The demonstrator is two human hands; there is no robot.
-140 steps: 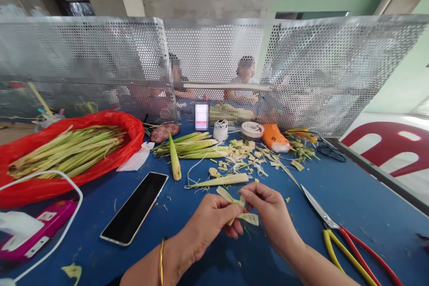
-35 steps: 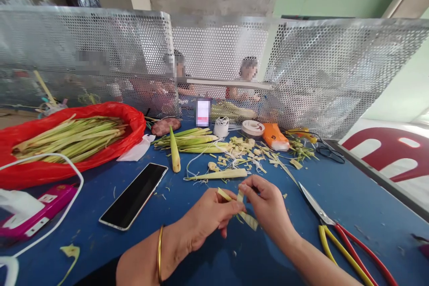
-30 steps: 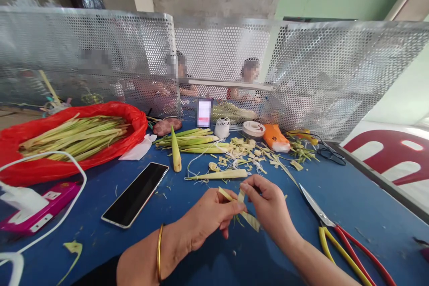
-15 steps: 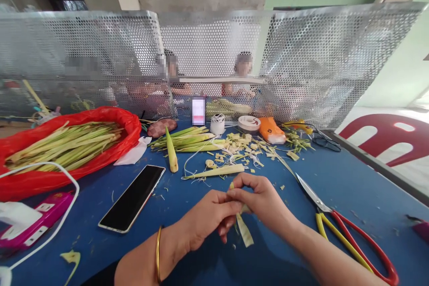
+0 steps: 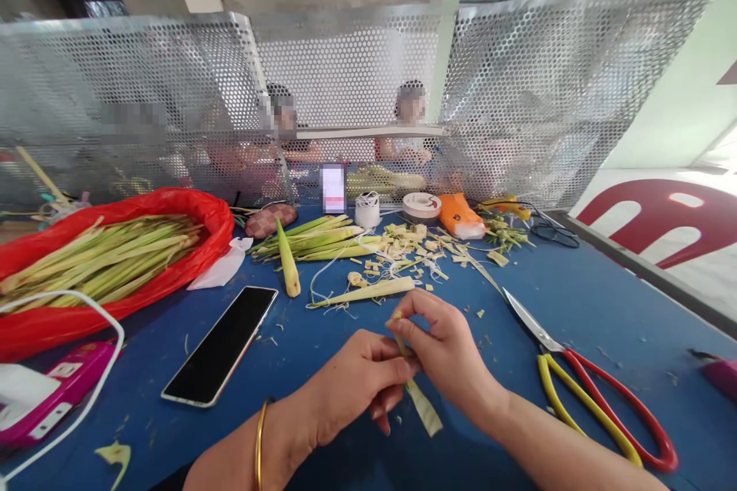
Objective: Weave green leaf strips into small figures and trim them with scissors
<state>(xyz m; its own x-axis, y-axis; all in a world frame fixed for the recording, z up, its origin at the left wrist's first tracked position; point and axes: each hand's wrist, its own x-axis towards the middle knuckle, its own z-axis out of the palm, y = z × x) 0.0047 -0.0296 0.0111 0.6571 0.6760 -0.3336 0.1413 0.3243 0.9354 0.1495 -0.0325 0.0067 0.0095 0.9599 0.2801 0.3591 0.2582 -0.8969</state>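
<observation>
Leaf strip (image 5: 424,408), pinched by my left grip (image 5: 368,370) and right grip (image 5: 442,341), one end free, looks partly worked; longer leaves (image 5: 316,240) lie beyond on the bench (image 5: 302,349).

the left grip (image 5: 362,372) and the right grip (image 5: 446,349) hide the middle of a pale green, flat leaf strip (image 5: 424,408); its shape there cannot be told. the left edge cuts off a red plastic bag (image 5: 216,226) and a magenta, boxy power strip (image 5: 92,360), itself partly covered by a white plastic plug (image 5: 24,390). the bottom edge crops a thin gold metal bangle (image 5: 261,433). at the right edge, a magenta object (image 5: 724,378) is cut short, its kind unclear. people (image 5: 408,146) show blurred behind a grey perforated metal screen (image 5: 518,84), and a white upright display (image 5: 332,188) is pixelated past reading.
</observation>
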